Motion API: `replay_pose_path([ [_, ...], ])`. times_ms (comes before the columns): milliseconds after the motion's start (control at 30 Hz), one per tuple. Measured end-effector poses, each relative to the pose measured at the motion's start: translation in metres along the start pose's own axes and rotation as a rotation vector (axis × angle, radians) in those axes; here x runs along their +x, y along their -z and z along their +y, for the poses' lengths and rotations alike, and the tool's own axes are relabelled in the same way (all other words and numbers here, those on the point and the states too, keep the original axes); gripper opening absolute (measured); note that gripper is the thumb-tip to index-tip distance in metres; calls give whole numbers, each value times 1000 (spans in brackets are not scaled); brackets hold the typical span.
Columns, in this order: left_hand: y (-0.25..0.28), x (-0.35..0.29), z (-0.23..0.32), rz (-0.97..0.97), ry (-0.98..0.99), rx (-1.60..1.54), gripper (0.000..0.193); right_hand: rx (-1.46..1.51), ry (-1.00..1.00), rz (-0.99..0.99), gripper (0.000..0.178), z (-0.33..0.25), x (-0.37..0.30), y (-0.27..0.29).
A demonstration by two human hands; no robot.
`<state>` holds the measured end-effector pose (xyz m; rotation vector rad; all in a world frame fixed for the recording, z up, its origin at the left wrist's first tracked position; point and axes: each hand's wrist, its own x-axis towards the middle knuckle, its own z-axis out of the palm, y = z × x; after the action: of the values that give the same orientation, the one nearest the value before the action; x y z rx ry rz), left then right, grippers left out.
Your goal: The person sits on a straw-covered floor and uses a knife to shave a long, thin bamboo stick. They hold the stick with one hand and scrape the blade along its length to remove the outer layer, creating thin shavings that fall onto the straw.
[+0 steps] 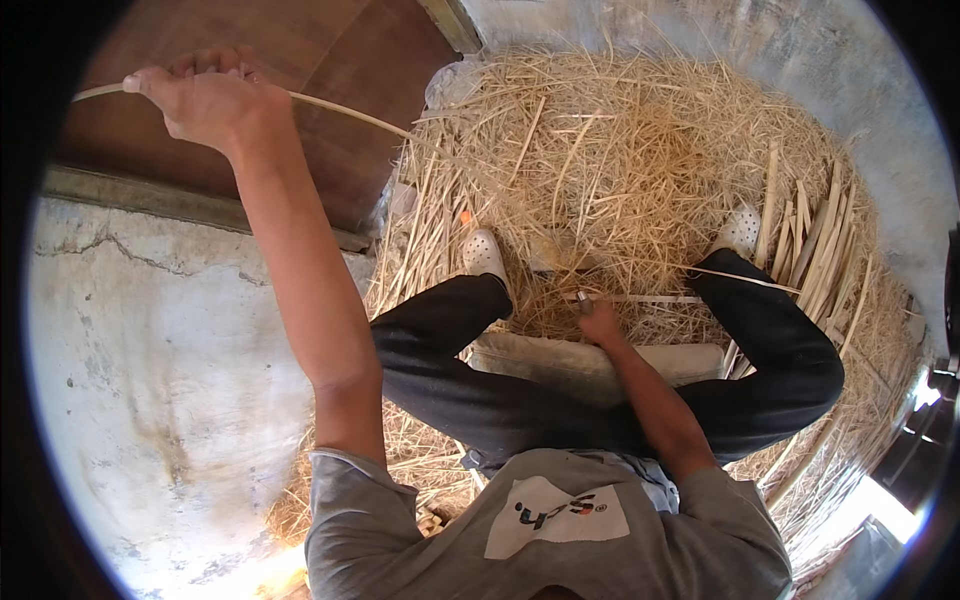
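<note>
My left hand [215, 95] is raised at the far left, its fingers closed round a long, thin bamboo strip [350, 113]. One end of the strip runs past my thumb toward the left rim. The other bends down to the right over the shavings, where it is hard to follow. Between my knees, my right hand [600, 323] is closed on a small tool with a grey metal end [585, 299]; its full shape is hidden. Close by, a pale, narrow strip [650, 299] lies crosswise, reaching toward my right leg.
Pale shavings [630, 150] are heaped over the floor around my feet. Split bamboo lengths [825, 225] lean at the right. A stone-like block [590, 360] stands before my lap. Left are a cracked wall [130, 330] and a brown panel [350, 60]; a grey wall [800, 60] closes the far side.
</note>
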<state>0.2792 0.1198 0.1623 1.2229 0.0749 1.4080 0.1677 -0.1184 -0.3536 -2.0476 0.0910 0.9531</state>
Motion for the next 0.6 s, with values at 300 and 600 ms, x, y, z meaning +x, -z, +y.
replay_pose_path([
  [300,13,11,-2,63,-39,41,47,-24,101,112,32,-1,7,-3],
  [600,15,-2,-3,9,-14,-21,34,643,-188,-299,13,-28,10,49],
])
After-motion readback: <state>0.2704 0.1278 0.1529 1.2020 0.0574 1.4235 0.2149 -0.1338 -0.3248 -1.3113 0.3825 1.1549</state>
